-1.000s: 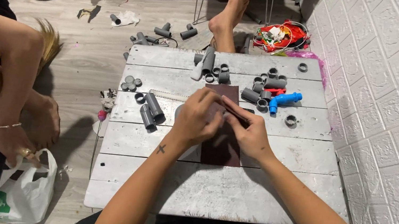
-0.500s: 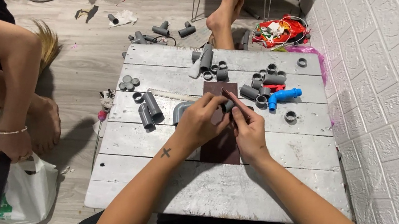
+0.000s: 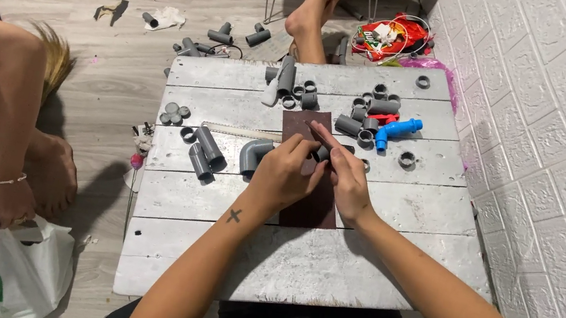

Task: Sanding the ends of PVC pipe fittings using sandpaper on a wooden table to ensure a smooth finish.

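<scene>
Grey plastic, a short fitting [image 3: 321,153], sits pinched between our two hands over the upper part of the brown sandpaper [image 3: 311,175]. Our left hand [image 3: 286,173] curls its fingers around the near side of it; our right hand [image 3: 345,179] closes on the far side, with one finger stretched out past the top of the sheet. How much of the fitting touches the sandpaper we cannot tell, since the fingers cover it.

We judge this to be the sanding step, the piece being rubbed or turned against the grit. A next move would call for a firm pinch and even pressure, so the sheet does not slide on the board [image 3: 296,261].

Left of the sandpaper lie an elbow [image 3: 253,154] and two pipes [image 3: 204,152]. Beyond it, further fittings cluster, with a blue tap [image 3: 396,131] to their right.
</scene>
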